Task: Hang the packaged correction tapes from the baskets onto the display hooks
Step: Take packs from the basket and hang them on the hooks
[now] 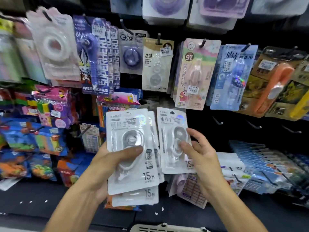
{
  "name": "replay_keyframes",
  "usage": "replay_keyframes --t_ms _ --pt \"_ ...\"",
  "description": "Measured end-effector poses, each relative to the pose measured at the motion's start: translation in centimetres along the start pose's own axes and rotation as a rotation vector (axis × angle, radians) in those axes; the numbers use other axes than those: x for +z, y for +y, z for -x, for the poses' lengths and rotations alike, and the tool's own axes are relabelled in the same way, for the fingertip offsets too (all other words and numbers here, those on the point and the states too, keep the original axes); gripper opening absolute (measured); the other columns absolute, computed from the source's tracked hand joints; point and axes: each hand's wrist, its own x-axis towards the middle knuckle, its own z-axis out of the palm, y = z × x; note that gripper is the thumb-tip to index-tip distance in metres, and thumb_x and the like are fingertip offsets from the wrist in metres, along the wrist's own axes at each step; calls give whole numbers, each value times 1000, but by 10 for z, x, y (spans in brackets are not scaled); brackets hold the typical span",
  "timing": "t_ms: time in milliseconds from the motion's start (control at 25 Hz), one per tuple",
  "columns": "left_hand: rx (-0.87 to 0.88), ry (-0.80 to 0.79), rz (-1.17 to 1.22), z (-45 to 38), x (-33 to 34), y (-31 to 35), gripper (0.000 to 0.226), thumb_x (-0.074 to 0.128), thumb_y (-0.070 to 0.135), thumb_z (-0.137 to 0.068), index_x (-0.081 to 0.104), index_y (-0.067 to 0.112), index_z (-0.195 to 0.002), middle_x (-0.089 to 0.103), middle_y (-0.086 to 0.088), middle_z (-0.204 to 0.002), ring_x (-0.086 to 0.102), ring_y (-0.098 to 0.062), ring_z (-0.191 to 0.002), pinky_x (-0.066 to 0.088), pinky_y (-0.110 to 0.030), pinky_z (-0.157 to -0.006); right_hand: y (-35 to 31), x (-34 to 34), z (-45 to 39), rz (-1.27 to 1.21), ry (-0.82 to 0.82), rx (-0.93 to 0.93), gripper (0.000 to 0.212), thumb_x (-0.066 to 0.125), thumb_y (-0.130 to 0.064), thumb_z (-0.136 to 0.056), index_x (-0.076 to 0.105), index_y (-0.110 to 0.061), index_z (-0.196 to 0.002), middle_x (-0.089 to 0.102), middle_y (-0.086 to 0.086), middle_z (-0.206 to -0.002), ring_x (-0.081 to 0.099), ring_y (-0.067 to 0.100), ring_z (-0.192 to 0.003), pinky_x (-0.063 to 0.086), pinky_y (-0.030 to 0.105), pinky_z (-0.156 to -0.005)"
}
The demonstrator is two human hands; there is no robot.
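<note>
My left hand (pixel 110 161) grips a stack of white packaged correction tapes (pixel 132 180), thumb across the front pack, which reads 15M. Beside it, my right hand (pixel 200 156) holds a single white correction tape pack (pixel 172 131) upright, thumb and fingers on its clear blister. Both are raised in front of a dark display wall. Three bare display hooks (pixel 219 122) stick out to the right of the single pack, below the hung row. The rim of a pale basket (pixel 167 228) shows at the bottom edge.
Hung correction tape packs fill the row above: a beige pack (pixel 157 64), a pink My Melody pack (pixel 194 74), a blue pack (pixel 232 77). Colourful toy packets (pixel 45 131) hang at the left. Rows of blue-edged packs (pixel 260 164) sit at the right.
</note>
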Motion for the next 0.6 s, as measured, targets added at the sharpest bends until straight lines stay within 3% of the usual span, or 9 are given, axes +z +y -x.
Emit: replay_keyframes --t_ms 160,320,440,520,600 --pt "82 83 34 -3 1 2 75 92 6 -49 71 11 -121 79 -19 -105 79 -37 -84 63 -43 -60 10 -8 9 272 94 -47 38 80 -29 -84 67 -46 -115 64 -26 -126 53 -17 -116 45 19 -97" --pt "81 79 -7 -8 11 -6 79 94 10 -51 69 13 -125 78 -16 -110 78 -36 -94 64 -44 -69 7 5 -6 404 95 -46 39 74 -36 -90 59 -46 -125 55 -21 -135 50 -10 -117 37 20 -95" --pt "75 86 -5 -10 17 -11 81 95 6 -49 68 12 -125 79 -16 -108 78 -35 -93 65 -43 -68 0 17 -14 684 50 -34 42 59 -43 -99 56 -32 -139 49 -9 -142 48 9 -127 37 26 -100" --pt "67 86 14 -11 22 -13 76 90 13 -50 68 12 -123 79 -17 -106 78 -35 -90 64 -41 -64 1 24 -2 545 -22 -104 38 62 -56 -91 64 -34 -122 58 -11 -128 57 9 -119 47 34 -101" --pt "61 74 7 -11 27 -17 77 92 16 -48 68 16 -122 79 -16 -107 78 -36 -91 64 -43 -65 4 34 20 289 -161 -32 53 73 -75 -71 61 -44 -112 68 -14 -111 67 5 -104 56 32 -86"
